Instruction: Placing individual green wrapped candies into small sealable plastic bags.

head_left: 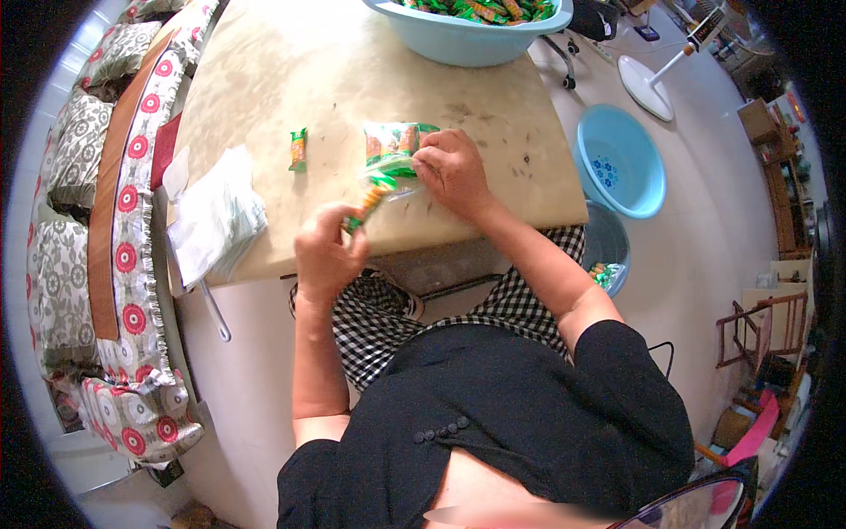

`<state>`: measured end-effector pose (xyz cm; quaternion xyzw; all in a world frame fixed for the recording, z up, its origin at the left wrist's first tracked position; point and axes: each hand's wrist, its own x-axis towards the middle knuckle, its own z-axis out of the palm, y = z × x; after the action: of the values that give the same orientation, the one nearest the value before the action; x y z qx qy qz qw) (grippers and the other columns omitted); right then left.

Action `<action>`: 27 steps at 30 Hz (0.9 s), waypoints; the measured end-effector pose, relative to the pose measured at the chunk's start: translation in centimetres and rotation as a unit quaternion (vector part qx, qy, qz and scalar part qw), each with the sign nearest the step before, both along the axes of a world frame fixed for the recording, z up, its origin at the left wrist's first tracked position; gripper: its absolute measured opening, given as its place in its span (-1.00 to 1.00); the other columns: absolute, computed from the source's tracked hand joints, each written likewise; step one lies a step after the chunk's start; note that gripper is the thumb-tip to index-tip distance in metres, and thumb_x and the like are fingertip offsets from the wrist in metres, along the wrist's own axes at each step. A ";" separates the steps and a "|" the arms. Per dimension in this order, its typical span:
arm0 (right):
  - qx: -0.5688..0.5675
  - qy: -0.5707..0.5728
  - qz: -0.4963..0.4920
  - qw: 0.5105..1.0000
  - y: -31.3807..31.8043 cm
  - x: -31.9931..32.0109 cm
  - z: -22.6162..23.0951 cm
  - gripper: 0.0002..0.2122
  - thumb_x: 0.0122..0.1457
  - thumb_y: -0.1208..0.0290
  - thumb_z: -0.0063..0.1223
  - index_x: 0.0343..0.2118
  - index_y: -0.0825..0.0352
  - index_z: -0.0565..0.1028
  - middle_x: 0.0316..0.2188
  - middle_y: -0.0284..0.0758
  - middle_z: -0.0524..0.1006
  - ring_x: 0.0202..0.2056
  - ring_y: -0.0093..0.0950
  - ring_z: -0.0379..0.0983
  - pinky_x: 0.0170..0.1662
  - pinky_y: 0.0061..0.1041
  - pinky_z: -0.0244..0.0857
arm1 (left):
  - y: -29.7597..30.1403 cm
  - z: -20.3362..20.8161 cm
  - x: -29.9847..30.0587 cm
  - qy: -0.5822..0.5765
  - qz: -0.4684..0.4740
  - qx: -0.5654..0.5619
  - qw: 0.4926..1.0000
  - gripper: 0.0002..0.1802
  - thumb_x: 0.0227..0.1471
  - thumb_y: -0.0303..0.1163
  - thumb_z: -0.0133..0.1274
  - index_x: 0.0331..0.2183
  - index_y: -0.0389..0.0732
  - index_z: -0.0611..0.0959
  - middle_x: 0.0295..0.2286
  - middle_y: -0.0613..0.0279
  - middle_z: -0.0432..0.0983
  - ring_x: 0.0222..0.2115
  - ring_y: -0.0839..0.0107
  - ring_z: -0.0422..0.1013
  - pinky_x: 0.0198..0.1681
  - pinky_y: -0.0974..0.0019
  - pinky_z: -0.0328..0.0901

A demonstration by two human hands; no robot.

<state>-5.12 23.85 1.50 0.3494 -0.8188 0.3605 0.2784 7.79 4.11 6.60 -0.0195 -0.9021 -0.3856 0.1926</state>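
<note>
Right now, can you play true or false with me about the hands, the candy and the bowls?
1. The left hand holds a small green and orange packet. True.
2. The right hand rests on a clear bag with packets in it. True.
3. The big bowl on the table has nothing in it. False: it is full of packets.
4. A lone packet lies on the floor. False: it lies on the table.
</note>
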 end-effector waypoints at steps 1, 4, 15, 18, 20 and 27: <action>-0.018 -0.002 -0.001 1.000 -0.1 -0.1 0.0 -0.91 -0.08 0.41 0.17 -0.52 0.27 0.51 -0.41 -0.31 0.48 -0.28 -0.29 0.38 -0.20 -0.31 0.25 | 0.7 0.0 0.1 0.003 -0.018 -0.017 1.000 -0.79 -0.27 -0.57 0.08 -0.42 -0.16 0.54 -0.52 0.19 0.45 -0.65 0.38 0.35 -0.56 0.32 0.28; -0.021 -0.019 0.007 1.000 -0.8 0.2 0.6 -0.92 -0.08 0.43 0.17 -0.54 0.29 0.51 -0.44 -0.32 0.49 -0.30 -0.30 0.39 -0.20 -0.33 0.26 | 1.1 -1.5 -0.5 0.019 -0.011 -0.095 0.995 -0.77 -0.26 -0.50 0.10 -0.39 -0.15 0.53 -0.48 0.10 0.48 -0.52 0.13 0.43 -0.47 0.16 0.33; -0.029 0.007 0.059 0.998 -1.4 0.4 -0.7 -0.91 -0.04 0.49 0.09 -0.51 0.33 0.39 -0.21 -0.26 0.51 -0.08 -0.23 0.37 0.00 -0.27 0.21 | 2.8 -3.7 -3.6 0.029 0.129 -0.195 0.972 -0.77 -0.20 -0.39 0.07 -0.37 -0.19 0.56 -0.50 0.04 0.50 -0.53 0.09 0.46 -0.47 0.13 0.35; 0.004 0.007 0.060 0.998 -1.5 0.5 -0.9 -0.91 0.00 0.48 0.04 -0.52 0.32 0.36 -0.14 -0.28 0.50 -0.01 -0.22 0.34 0.05 -0.25 0.17 | 2.9 -3.8 -3.6 0.038 0.132 -0.183 0.973 -0.75 -0.20 -0.39 0.07 -0.35 -0.19 0.56 -0.49 0.04 0.50 -0.53 0.08 0.46 -0.47 0.12 0.35; 0.012 0.004 0.054 0.998 -1.7 0.6 -0.5 -0.91 0.02 0.48 0.01 -0.51 0.31 0.35 -0.12 -0.29 0.49 0.01 -0.22 0.32 0.07 -0.24 0.15 | 2.8 -3.7 -3.4 0.040 0.131 -0.185 0.973 -0.74 -0.20 -0.39 0.07 -0.34 -0.19 0.56 -0.48 0.04 0.50 -0.53 0.07 0.46 -0.47 0.12 0.35; 0.077 0.008 0.070 0.995 -1.9 -0.6 -0.2 -0.94 0.02 0.50 -0.04 -0.45 0.30 0.34 -0.19 -0.30 0.48 0.00 -0.23 0.30 0.08 -0.21 0.11 | 3.1 -3.8 -3.7 0.032 0.139 -0.221 0.965 -0.75 -0.19 -0.42 0.07 -0.34 -0.21 0.55 -0.46 0.05 0.49 -0.48 0.08 0.46 -0.43 0.14 0.36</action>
<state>-5.69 21.91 1.28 0.4291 -0.8155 0.3123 0.2308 4.04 7.23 2.84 0.0513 -0.9522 -0.1451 0.2638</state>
